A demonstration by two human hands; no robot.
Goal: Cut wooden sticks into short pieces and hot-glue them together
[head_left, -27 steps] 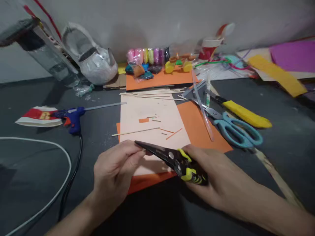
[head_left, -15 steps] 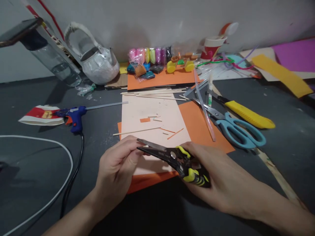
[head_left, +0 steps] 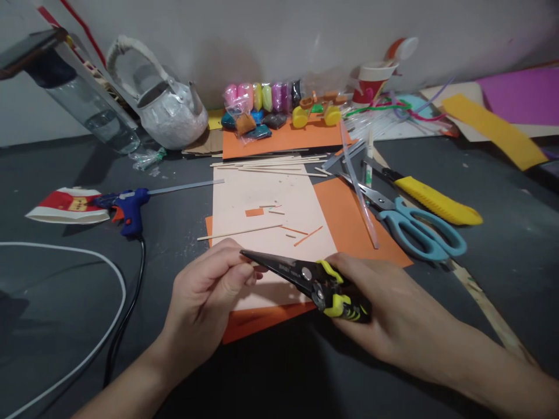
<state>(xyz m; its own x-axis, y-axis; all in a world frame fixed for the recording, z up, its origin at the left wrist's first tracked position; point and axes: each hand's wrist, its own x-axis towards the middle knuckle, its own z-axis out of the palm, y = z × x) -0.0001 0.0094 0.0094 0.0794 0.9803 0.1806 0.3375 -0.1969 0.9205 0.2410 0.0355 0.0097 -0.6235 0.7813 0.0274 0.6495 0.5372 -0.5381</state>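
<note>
My right hand (head_left: pixel 384 308) is wrapped around the black and yellow-green handles of a pair of shears (head_left: pixel 288 270). The blades are closed and point left, their tips at the fingers of my left hand (head_left: pixel 213 291). That hand is pinched, thumb against forefinger, on a thin wooden stick of which only a pale bit shows. Below them lies a pale sheet of paper (head_left: pixel 262 189) over orange paper (head_left: pixel 360 218). On the pale sheet are a small orange paper piece (head_left: pixel 255 213), short stick bits and a longer wooden stick (head_left: pixel 240 231).
To the left are a blue glue gun (head_left: pixel 131 212) and its black cord. Blue-handled scissors (head_left: pixel 421 233) and a yellow cutter knife (head_left: pixel 437 201) lie right. Behind stand a silvery kettle (head_left: pixel 172 116), a water bottle (head_left: pixel 94 110), clay packs (head_left: pixel 266 96) and a paper cup (head_left: pixel 373 84).
The blades of the shears, parted before, have come together at my left fingertips. Both hands stay in nearly the same place, and the whole view has shifted slightly.
</note>
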